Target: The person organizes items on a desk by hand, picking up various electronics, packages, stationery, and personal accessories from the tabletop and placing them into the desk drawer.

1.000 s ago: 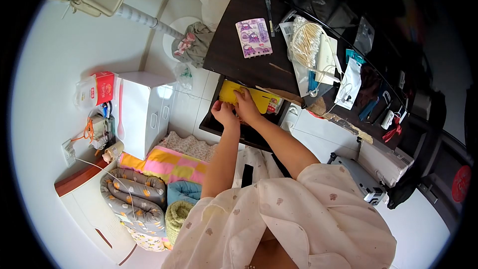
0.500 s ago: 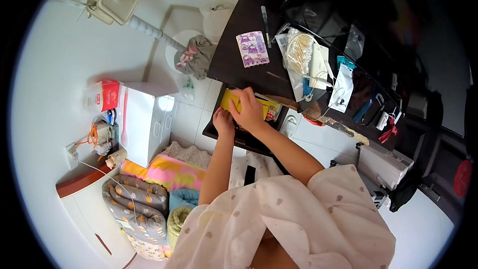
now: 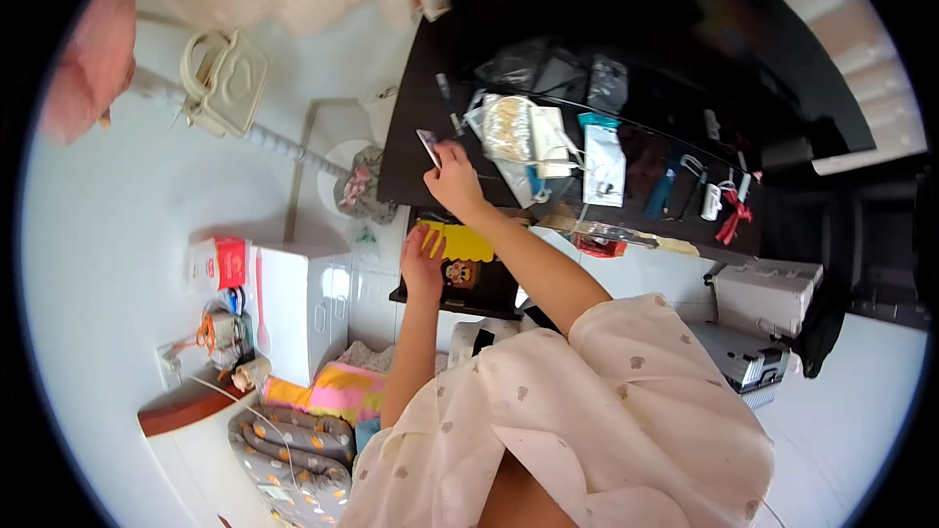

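Note:
My right hand (image 3: pixel 454 182) is closed on the small purple notebook (image 3: pixel 427 148), which is tilted up on edge over the dark desk (image 3: pixel 406 171). My left hand (image 3: pixel 422 266) has its fingers apart at the left side of the open drawer (image 3: pixel 477 299), beside a yellow sheet (image 3: pixel 460 242) inside it. A small cartoon-figure item (image 3: pixel 459 274) lies in the drawer below the yellow sheet. A pen (image 3: pixel 449 105) rests on the desk beyond the notebook.
Cotton swabs (image 3: pixel 509 127), a white packet (image 3: pixel 603 164) and cables lie on the desk. A white box (image 3: pixel 293 308) stands at the left, with rolled bedding (image 3: pixel 298 450) below it. Silver cases (image 3: pixel 765 295) are at the right. A cream bag (image 3: pixel 227 83) hangs upper left.
My right hand has moved from the drawer up to the desk and taken hold of the notebook. My left hand has opened beside the yellow sheet. The camera view has shifted.

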The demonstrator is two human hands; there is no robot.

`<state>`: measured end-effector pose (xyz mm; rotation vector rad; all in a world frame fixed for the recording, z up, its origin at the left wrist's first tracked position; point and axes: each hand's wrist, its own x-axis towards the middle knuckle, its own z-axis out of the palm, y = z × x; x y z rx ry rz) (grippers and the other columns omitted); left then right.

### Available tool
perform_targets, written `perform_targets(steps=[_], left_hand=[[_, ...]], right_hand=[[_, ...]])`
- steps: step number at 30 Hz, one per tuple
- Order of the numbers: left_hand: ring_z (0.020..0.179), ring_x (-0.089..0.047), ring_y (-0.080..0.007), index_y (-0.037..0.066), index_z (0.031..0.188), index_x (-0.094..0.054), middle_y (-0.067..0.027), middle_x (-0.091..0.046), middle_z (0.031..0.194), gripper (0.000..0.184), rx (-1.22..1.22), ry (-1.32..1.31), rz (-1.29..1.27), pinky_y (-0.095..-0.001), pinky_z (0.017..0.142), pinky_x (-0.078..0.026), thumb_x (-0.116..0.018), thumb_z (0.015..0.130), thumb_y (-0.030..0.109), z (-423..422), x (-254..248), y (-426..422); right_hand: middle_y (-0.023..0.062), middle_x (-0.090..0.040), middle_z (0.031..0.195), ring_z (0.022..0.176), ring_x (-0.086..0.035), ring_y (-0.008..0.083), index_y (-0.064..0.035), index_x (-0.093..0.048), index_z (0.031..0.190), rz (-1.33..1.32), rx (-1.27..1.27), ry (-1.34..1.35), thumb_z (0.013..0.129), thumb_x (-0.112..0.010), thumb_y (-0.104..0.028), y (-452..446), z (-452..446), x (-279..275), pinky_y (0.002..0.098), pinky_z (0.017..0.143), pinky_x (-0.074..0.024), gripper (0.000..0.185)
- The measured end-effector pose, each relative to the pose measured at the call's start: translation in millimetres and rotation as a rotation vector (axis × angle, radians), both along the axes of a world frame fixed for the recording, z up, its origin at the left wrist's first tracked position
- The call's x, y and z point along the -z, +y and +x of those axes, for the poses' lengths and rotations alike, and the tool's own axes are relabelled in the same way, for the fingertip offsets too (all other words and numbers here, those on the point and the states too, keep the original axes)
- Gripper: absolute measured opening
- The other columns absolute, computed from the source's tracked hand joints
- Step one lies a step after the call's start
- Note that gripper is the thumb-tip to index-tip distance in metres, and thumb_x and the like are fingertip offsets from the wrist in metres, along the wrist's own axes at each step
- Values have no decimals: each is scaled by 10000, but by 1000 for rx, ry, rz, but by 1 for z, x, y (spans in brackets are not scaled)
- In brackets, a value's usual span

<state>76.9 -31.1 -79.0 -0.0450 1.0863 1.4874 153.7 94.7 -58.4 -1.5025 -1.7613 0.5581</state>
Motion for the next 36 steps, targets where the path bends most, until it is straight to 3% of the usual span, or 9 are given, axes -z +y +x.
perform_targets(steps=[3,4,6,12,16,20,25,31,36], left_hand=[[1046,-424,-223,59,1117,-397,-84,-451,1117,362,153,-20,154,-413,905,-324,-473,832,268,12,-12,17],[1085,-400,-213,73,1112,-416,-82,-461,1127,369,200,-107,215,-424,918,-304,-469,831,306,19,-15,21],[1095,-405,-226,92,1079,-448,-99,-477,1131,296,291,-274,362,-410,915,-318,-450,841,269,30,10,28],[1012,-482,-240,15,1026,-480,-133,-508,1073,250,202,100,170,-387,810,-427,-423,839,170,84,-19,50],[890,-553,-235,-3,1044,-484,-127,-551,1008,302,628,352,255,-358,689,-492,-430,815,187,101,-31,44],[894,-551,-223,-9,1096,-434,-117,-539,1028,363,841,205,264,-342,670,-497,-429,847,255,124,-41,29],[876,-550,-197,-14,1101,-418,-93,-532,1008,343,756,310,152,-335,688,-499,-467,844,208,145,-44,18],[841,-561,-195,-52,1039,-428,-101,-545,956,253,316,400,271,-330,688,-510,-476,816,58,162,-61,15],[819,-552,-170,-11,1046,-435,-87,-534,955,226,289,450,207,-289,665,-493,-423,825,38,192,-66,21]], right_hand=[[162,-590,810,651,-609,232,7,-545,864,-122,-72,392,719,-436,36,-21,30,-11,297,560,-481,184],[103,-608,761,670,-611,169,-18,-562,841,-540,-116,952,718,-431,46,-35,39,-19,272,553,-492,191],[81,-614,765,700,-609,161,-46,-561,874,-383,-192,452,708,-441,37,-60,60,-32,270,573,-494,221],[116,-602,791,625,-580,231,-52,-568,902,-279,-482,155,692,-471,-1,-86,111,-2,308,578,-458,237],[49,-604,746,621,-549,106,-53,-542,909,-208,37,435,717,-487,-22,-84,169,-14,243,547,-440,202],[124,-471,1036,980,-422,309,-89,-495,1014,230,268,-172,640,-564,-70,-49,260,-44,383,807,-347,380],[161,-324,1219,1074,-369,356,-208,-409,1163,-216,173,-597,613,-636,-135,-3,323,-17,458,836,-367,600],[187,-419,1000,869,-472,367,-71,-469,887,21,221,-345,624,-581,-31,11,343,-20,389,755,-412,289],[199,-421,996,928,-422,345,-58,-442,1102,279,-17,69,600,-462,13,-60,293,-105,405,824,-362,507]])
